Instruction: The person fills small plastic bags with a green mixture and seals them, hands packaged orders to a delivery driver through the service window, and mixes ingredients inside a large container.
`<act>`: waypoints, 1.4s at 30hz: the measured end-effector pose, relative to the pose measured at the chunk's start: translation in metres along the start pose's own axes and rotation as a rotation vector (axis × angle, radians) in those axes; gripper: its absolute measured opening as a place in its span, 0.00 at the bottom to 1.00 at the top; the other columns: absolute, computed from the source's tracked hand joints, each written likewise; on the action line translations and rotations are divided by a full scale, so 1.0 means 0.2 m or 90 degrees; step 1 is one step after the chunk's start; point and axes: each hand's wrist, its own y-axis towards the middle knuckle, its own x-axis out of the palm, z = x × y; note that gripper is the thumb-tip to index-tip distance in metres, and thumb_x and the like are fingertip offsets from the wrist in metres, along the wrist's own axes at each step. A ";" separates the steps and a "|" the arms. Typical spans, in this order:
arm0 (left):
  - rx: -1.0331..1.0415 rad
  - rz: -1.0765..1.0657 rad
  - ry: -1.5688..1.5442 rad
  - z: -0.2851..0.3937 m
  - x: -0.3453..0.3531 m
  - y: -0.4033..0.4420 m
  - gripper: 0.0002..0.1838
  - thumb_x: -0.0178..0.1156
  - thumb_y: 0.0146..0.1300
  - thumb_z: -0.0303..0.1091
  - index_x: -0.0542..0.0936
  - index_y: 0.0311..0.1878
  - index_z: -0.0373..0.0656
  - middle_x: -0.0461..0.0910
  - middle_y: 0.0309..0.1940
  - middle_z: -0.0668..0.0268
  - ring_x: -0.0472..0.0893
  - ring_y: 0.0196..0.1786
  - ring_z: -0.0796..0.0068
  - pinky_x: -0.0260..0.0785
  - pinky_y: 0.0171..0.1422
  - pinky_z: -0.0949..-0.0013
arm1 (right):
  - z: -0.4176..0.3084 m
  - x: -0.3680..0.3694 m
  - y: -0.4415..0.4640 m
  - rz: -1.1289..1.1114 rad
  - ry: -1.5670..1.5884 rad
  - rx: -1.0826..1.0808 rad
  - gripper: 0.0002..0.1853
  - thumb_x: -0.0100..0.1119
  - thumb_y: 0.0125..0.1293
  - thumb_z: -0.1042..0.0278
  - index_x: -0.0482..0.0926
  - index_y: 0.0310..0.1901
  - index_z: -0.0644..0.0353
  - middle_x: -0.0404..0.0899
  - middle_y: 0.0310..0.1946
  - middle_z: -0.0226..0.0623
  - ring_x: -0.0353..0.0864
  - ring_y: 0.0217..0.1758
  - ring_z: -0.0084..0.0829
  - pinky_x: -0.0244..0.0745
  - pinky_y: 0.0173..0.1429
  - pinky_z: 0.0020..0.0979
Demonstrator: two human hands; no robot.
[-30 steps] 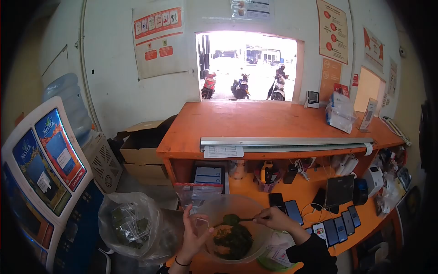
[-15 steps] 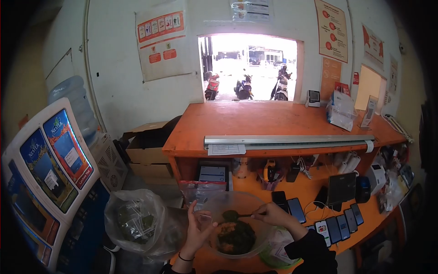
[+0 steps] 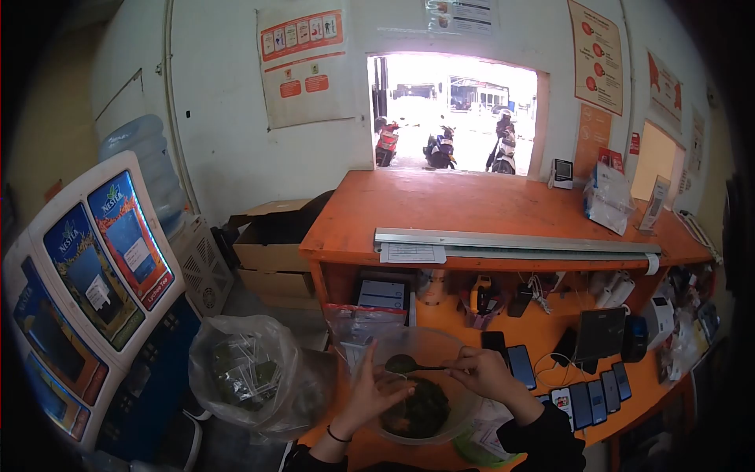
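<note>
A clear plastic bowl point(image 3: 464, 405) with a dark green and orange mixture point(image 3: 421, 409) stands on the orange counter. My right hand point(image 3: 484, 376) is closed on the handle of a dark spoon point(image 3: 429, 367); its green-coated end is over the bowl beside my left fingers. My left hand point(image 3: 376, 393), at the bowl's left side, pinches a small clear plastic bag that is hard to make out. Left of it, a large clear bag point(image 3: 303, 385) holds several small filled packets point(image 3: 245, 370).
Several phones point(image 3: 590, 397) lie at the right by a dark screen point(image 3: 602, 333). A green-rimmed item point(image 3: 480, 452) sits under the bowl's right edge. Behind is the raised orange counter point(image 3: 440, 200) with a metal strip point(image 3: 511, 242). A drink dispenser point(image 3: 118, 259) stands left.
The view has shifted, moving the scene rightward. My left fingers have come closer to the spoon end, and the spoon now lies nearer them.
</note>
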 end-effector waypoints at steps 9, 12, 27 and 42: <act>0.043 -0.003 -0.065 -0.07 0.02 0.02 0.53 0.66 0.45 0.30 0.36 0.64 0.44 0.71 0.44 0.56 0.74 0.47 0.70 0.67 0.49 0.68 | -0.01 0.00 -0.02 0.032 0.007 -0.037 0.11 0.62 0.47 0.71 0.81 0.35 0.52 0.69 0.19 0.31 0.71 0.21 0.28 0.67 0.26 0.27; 0.047 0.010 -0.081 -0.13 0.01 0.02 0.53 0.67 0.44 0.31 0.36 0.64 0.44 0.71 0.43 0.57 0.74 0.46 0.71 0.67 0.48 0.69 | -0.02 -0.05 0.00 0.054 0.030 0.045 0.07 0.60 0.49 0.67 0.81 0.33 0.52 0.72 0.21 0.33 0.74 0.24 0.31 0.68 0.27 0.30; 0.199 0.196 0.086 -0.15 0.01 -0.02 0.53 0.70 0.37 0.32 0.43 0.62 0.38 0.71 0.35 0.60 0.74 0.37 0.71 0.68 0.45 0.70 | -0.26 0.18 0.14 0.023 0.177 -0.145 0.10 0.56 0.53 0.67 0.75 0.35 0.63 0.75 0.24 0.41 0.76 0.31 0.37 0.70 0.34 0.30; -0.125 0.007 -0.380 -0.07 -0.08 -0.11 0.19 0.58 0.51 0.20 0.70 0.48 0.32 0.76 0.40 0.63 0.75 0.43 0.79 0.67 0.48 0.77 | -0.17 0.23 0.19 -0.028 0.539 0.061 0.11 0.54 0.58 0.68 0.75 0.39 0.66 0.75 0.24 0.29 0.72 0.28 0.18 0.69 0.33 0.21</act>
